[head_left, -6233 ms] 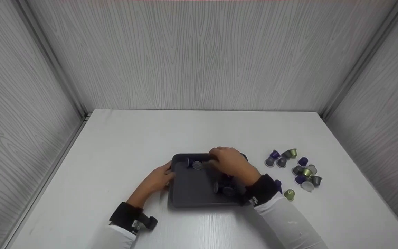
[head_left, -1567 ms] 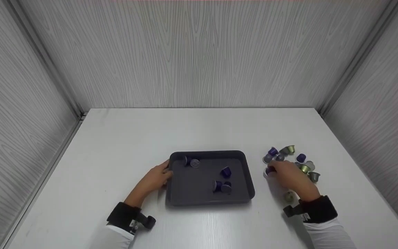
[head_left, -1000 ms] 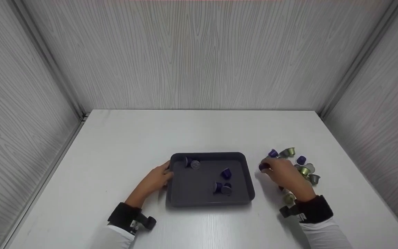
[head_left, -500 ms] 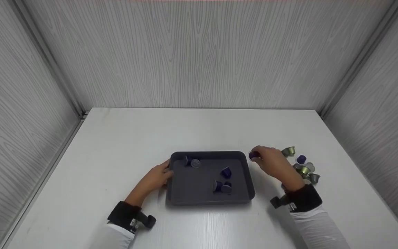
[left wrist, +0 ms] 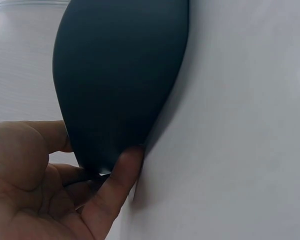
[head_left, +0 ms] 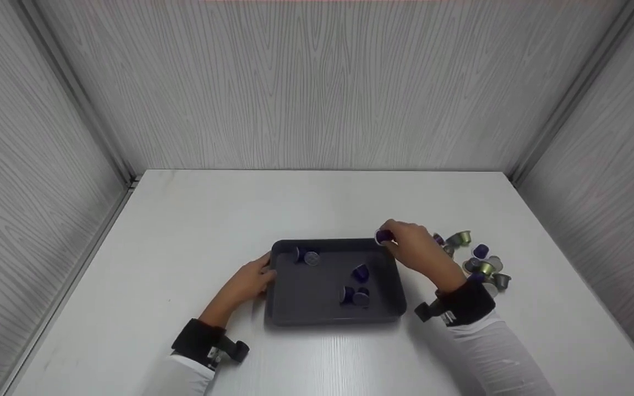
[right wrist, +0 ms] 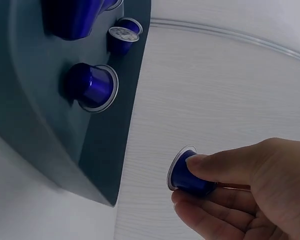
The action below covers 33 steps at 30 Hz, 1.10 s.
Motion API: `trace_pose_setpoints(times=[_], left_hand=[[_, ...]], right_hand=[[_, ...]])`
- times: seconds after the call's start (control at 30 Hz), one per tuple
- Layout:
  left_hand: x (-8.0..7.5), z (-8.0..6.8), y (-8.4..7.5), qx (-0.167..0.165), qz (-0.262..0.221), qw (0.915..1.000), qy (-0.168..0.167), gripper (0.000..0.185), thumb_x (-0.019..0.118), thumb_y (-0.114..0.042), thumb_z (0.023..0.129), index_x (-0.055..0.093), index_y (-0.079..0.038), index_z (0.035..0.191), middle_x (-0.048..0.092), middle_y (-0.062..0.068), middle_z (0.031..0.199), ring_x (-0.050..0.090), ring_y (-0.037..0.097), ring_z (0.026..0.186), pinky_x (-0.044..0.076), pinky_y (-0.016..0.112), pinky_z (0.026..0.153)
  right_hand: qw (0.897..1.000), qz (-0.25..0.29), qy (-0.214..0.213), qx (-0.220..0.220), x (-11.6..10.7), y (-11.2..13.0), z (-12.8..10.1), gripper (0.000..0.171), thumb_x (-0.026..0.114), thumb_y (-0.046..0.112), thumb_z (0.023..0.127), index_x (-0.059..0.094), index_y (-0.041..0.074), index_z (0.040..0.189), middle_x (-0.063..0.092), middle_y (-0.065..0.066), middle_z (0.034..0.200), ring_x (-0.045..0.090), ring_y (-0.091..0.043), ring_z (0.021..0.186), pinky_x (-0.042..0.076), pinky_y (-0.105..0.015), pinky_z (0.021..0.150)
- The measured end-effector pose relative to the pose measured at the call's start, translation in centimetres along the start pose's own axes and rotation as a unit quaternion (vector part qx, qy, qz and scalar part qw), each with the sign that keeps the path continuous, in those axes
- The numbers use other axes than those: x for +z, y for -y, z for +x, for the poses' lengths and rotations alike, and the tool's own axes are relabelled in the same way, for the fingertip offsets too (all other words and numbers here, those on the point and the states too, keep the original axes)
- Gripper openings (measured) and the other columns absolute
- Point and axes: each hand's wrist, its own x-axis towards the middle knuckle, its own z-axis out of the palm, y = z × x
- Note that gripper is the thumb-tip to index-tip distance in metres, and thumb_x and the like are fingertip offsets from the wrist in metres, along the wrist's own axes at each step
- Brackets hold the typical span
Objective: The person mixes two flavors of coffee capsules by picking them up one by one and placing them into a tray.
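Note:
Between thumb and fingers, my right hand (head_left: 413,247) pinches a blue-purple coffee capsule (right wrist: 189,172), its foil rim turned left. In the head view this hand is at the far right corner of a dark grey tray (head_left: 306,313). My left hand (head_left: 248,283) grips the tray's left side; the left wrist view has the thumb low by the table and fingers on the far side of the tray wall (left wrist: 117,75). Several blue-purple capsules lie in the tray: a pair at the back left (head_left: 310,258), a single one (head_left: 360,273), and a pair near the front (head_left: 354,296).
Right of the tray, loose capsules lie on the white table (head_left: 185,231): green ones (head_left: 463,237), a purple one (head_left: 480,251), grey ones (head_left: 501,281) and others. My right forearm hides part of this group. A wood-grain panel (head_left: 317,88) stands behind the table.
My right hand, earlier over the tray, reached to the loose capsules at the right. Pinching a blue-purple one, it has moved left and away to the tray's far right corner. The left hand stays put.

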Motion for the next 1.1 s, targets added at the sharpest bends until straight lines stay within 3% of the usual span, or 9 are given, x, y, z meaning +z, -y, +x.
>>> trace_pose_setpoints(times=[0.33,0.63,0.8,1.1], left_hand=[[-0.2,0.1,-0.4,-0.019,0.012,0.9998,0.002,0.059,0.049,-0.021,0.100,0.029,-0.009,0.155,0.043,0.020,0.148,0.055,0.027,0.113,0.044,0.046,0.095],[0.0,0.1,-0.2,-0.020,0.004,0.9998,0.003,0.059,0.049,-0.019,0.099,0.029,-0.008,0.154,0.051,0.019,0.141,0.061,0.023,0.095,0.052,0.038,0.077],[-0.1,0.1,-0.2,-0.006,0.014,0.9999,-0.003,0.059,0.049,-0.019,0.100,0.030,-0.009,0.154,0.055,0.017,0.136,0.061,0.022,0.090,0.050,0.039,0.077],[-0.2,0.0,-0.3,0.007,0.023,0.9997,0.001,0.059,0.049,-0.019,0.100,0.030,-0.004,0.153,0.048,0.022,0.142,0.060,0.027,0.100,0.047,0.044,0.088]], right_hand=[[1.000,0.017,0.016,-0.015,0.5,2.2,2.0,0.026,0.069,0.017,0.092,0.065,0.003,0.113,0.070,-0.014,0.102,0.068,-0.029,0.092,0.054,-0.042,0.077],[0.996,0.081,0.044,0.014,1.9,4.0,4.1,0.025,0.071,0.022,0.091,0.069,0.007,0.111,0.071,-0.009,0.103,0.070,-0.021,0.090,0.054,-0.036,0.078],[0.996,0.069,0.060,0.009,3.1,4.7,5.1,0.028,0.069,0.029,0.092,0.069,0.008,0.110,0.072,-0.008,0.100,0.068,-0.023,0.092,0.052,-0.039,0.080],[0.992,0.052,0.113,0.005,5.4,5.1,6.0,0.023,0.070,0.028,0.090,0.070,0.010,0.105,0.071,-0.003,0.091,0.064,-0.019,0.079,0.051,-0.038,0.072]])
